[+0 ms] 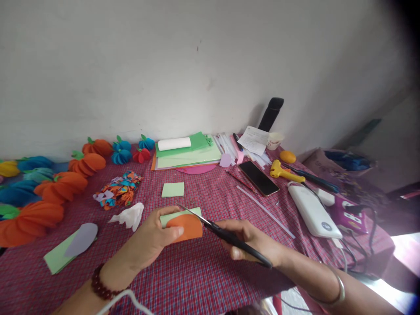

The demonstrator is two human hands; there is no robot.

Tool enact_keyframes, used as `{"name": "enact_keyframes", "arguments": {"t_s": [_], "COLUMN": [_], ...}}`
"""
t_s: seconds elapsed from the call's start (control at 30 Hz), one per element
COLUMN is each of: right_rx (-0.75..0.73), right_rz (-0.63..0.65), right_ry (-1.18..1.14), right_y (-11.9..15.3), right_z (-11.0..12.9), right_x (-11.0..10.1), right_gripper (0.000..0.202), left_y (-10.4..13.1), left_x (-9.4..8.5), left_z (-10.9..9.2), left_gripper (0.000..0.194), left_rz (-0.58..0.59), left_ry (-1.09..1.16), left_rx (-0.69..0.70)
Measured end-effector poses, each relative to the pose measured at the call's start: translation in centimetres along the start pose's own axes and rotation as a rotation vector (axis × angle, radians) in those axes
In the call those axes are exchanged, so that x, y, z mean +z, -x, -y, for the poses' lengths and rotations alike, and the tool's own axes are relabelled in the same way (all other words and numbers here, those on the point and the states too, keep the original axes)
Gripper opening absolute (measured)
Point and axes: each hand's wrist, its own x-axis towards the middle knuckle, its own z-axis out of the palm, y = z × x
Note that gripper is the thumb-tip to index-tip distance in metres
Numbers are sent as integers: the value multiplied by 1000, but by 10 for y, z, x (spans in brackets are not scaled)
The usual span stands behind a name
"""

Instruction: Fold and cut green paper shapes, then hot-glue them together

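Now the left hand [154,232] pinches orange paper [192,228] over green paper [164,220] near six o'clock; the right hand [252,235] grips scissors [234,239] towards four; a slackening pinch could skew both sheets.

The left hand [154,229] covers part of the orange paper [190,227] and the light green paper [195,212], with most of its fingers out of sight behind them. The right hand [257,238] hides part of the scissors [241,243] — how the fingers sit in the handles cannot be told. Writing on the note [254,140] is too small to read. The left edge crops a big orange pumpkin [36,221]; the bottom edge crops a white cable [128,292].
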Motion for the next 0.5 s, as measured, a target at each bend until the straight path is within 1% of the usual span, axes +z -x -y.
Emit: {"name": "enact_keyframes", "arguments": {"t_s": [0.13,0.23,0.37,0.5], "right_rx": [4,7,17,40], "right_rz": [-15,-2,7,44], "right_ry": [62,98,190,310], "right_y": [1,1,2,4], "right_z": [5,7,7,11], "right_x": [0,-1,-4,-7], "right_gripper": [69,70,72,77], "left_y": [0,-1,0,3], "left_x": [-2,-4,-7,-5], "left_z": [-4,-4,-6,-14], "left_gripper": [39,41,39,38], "left_rz": [-5,-5,-9,-33], "left_ry": [-23,-59,-190,-325], "left_rx": [-11,-11,-31,-74]}}
